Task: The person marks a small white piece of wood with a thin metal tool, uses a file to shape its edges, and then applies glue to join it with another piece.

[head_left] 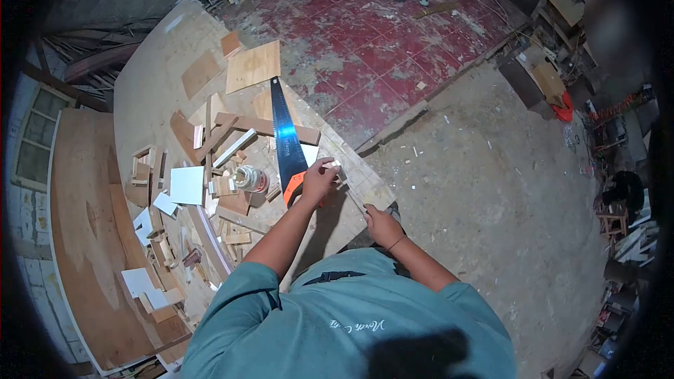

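The left hand (318, 184) pinched a small, pale wooden block (335, 165) at its fingertips, beside an orange-handled, dark-bladed handsaw (286, 133), and steady pressure probably suited it, though whether the right hand (384, 227) gripped anything I couldn't tell.

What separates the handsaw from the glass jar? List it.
The handsaw is long and flat; the glass jar is short and rounded. The handsaw has a dark blade and orange handle; the glass jar is pale with some red. The left hand and wrist partly hide the handsaw's handle; the glass jar shows clear of both hands. Both have wood pieces nearby.
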Motion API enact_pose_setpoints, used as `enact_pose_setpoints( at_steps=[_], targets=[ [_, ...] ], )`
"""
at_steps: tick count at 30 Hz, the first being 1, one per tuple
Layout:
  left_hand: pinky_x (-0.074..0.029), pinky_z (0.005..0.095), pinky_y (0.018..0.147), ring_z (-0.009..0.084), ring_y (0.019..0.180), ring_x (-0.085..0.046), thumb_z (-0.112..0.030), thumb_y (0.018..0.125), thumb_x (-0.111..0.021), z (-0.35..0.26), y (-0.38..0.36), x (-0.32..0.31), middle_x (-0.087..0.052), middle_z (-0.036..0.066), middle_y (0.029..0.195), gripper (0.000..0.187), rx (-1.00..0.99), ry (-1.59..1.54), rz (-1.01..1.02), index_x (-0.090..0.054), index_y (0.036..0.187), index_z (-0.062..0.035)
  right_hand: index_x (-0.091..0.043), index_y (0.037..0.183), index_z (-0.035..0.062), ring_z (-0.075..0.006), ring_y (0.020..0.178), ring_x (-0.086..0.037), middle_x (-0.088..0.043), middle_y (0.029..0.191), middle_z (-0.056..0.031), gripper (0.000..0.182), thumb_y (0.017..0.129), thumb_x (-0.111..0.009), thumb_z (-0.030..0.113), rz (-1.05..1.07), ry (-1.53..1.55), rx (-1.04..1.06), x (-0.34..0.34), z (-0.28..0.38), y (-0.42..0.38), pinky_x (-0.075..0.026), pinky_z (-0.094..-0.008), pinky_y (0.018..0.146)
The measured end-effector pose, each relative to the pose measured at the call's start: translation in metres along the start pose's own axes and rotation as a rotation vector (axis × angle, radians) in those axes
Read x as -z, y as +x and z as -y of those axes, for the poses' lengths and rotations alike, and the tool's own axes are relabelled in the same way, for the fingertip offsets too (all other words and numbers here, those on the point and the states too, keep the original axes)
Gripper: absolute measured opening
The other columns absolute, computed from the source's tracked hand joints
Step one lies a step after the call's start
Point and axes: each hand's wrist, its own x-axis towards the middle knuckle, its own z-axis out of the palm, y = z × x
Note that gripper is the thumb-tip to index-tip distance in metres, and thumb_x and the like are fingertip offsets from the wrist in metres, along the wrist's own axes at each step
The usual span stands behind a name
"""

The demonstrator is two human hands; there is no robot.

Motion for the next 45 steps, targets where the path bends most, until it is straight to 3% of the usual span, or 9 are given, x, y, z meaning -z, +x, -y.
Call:
enact_pose_setpoints(
  at_steps=[5, 9, 13, 18, 23, 25, 28, 39, 45],
  targets=[
    [-0.051, 0.0284, 0.058, 0.0128, 0.064, -0.062, -0.024, 0.082, -0.067, 0.035, 0.03, -0.008, -0.067, 0.008, 0.076, 0.026, -0.008, 0.23, 0.019, -0.068, 0.098, -0.0039, -0.051, 0.114, 0.0046, -0.043, 0.078, -0.06, -0.062, 0.086, -0.0255, 0.027, 0.09, -0.048, 0.016, -0.018, -0.061, -0.052, -0.024, -0.031, 0.008, -0.047, -0.051, 0.069],
    [-0.05, 0.0286, 0.056, 0.0132, 0.061, -0.063, -0.028, 0.081, -0.068, 0.027, 0.025, -0.017, -0.067, 0.008, 0.07, 0.026, -0.021, 0.389, 0.02, -0.07, 0.094, -0.0053, -0.039, 0.132, 0.0083, -0.0424, 0.075, -0.06, -0.062, 0.085, -0.0238, 0.044, 0.09, -0.048, 0.018, -0.022, -0.088, -0.016, -0.03, -0.038, 0.006, -0.047, -0.0507, 0.067],
    [-0.05, 0.0287, 0.056, 0.015, 0.061, -0.064, -0.028, 0.081, -0.068, 0.019, 0.028, -0.019, -0.067, 0.008, 0.069, 0.026, 0.059, 0.328, 0.027, -0.071, 0.093, -0.006, -0.025, 0.144, 0.0148, -0.0401, 0.073, -0.061, -0.062, 0.082, -0.0222, 0.058, 0.091, -0.048, 0.019, 0.04, -0.175, 0.023, -0.024, -0.027, 0.004, -0.048, -0.0493, 0.064],
    [-0.051, 0.0322, 0.059, 0.0189, 0.061, -0.065, -0.028, 0.079, -0.068, 0.021, 0.037, -0.013, -0.068, 0.012, 0.07, 0.024, -0.118, 0.542, 0.053, -0.073, 0.089, -0.0057, -0.028, 0.143, 0.0179, -0.0386, 0.07, -0.061, -0.062, 0.078, -0.021, 0.055, 0.091, -0.047, 0.018, 0.078, -0.227, -0.026, -0.013, -0.011, 0.001, -0.049, -0.0488, 0.063],
    [-0.051, 0.0337, 0.063, 0.0207, 0.063, -0.065, -0.028, 0.079, -0.068, 0.018, 0.036, -0.011, -0.068, 0.013, 0.071, 0.026, -0.02, 0.486, 0.109, -0.072, 0.088, -0.0045, -0.028, 0.144, 0.019, -0.0383, 0.065, -0.062, -0.063, 0.079, -0.0204, 0.063, 0.084, -0.044, 0.012, 0.1, -0.259, -0.028, -0.015, -0.009, 0.012, -0.05, -0.0482, 0.06],
    [-0.051, 0.0336, 0.063, 0.0208, 0.064, -0.065, -0.029, 0.079, -0.068, 0.021, 0.037, -0.011, -0.068, 0.013, 0.071, 0.026, 0.005, 0.494, 0.122, -0.072, 0.088, -0.0043, -0.033, 0.141, 0.0212, -0.0387, 0.068, -0.061, -0.061, 0.076, -0.021, 0.051, 0.091, -0.043, 0.017, 0.035, -0.233, -0.007, -0.029, -0.016, 0.035, -0.048, -0.0493, 0.063],
    [-0.051, 0.0336, 0.06, 0.0208, 0.061, -0.065, -0.029, 0.079, -0.068, 0.028, 0.036, -0.012, -0.067, 0.014, 0.069, 0.027, -0.151, 0.499, 0.07, -0.072, 0.087, -0.0033, -0.034, 0.141, 0.021, -0.0391, 0.069, -0.061, -0.061, 0.077, -0.0216, 0.051, 0.091, -0.042, 0.015, -0.036, -0.19, 0.037, -0.049, -0.022, 0.075, -0.048, -0.0496, 0.064],
    [-0.049, 0.0356, 0.06, 0.0232, 0.06, -0.064, -0.029, 0.079, -0.067, 0.017, 0.031, -0.012, -0.065, 0.016, 0.067, 0.027, -0.08, 0.502, 0.066, -0.07, 0.083, -0.0025, -0.037, 0.14, 0.0226, -0.042, 0.066, -0.06, -0.06, 0.072, -0.0259, 0.05, 0.09, -0.045, 0.017, 0.068, -0.143, -0.097, 0.0, 0.0, -0.033, -0.046, -0.0519, 0.061],
    [-0.049, 0.036, 0.062, 0.024, 0.062, -0.064, -0.029, 0.077, -0.067, 0.027, 0.038, -0.011, -0.065, 0.016, 0.068, 0.027, -0.135, 0.531, 0.079, -0.07, 0.084, -0.0032, -0.035, 0.14, 0.0226, -0.042, 0.068, -0.061, -0.061, 0.074, -0.0262, 0.05, 0.092, -0.045, 0.019, 0.033, -0.172, -0.091, -0.038, -0.013, 0.043, -0.047, -0.0515, 0.062]
  ],
)
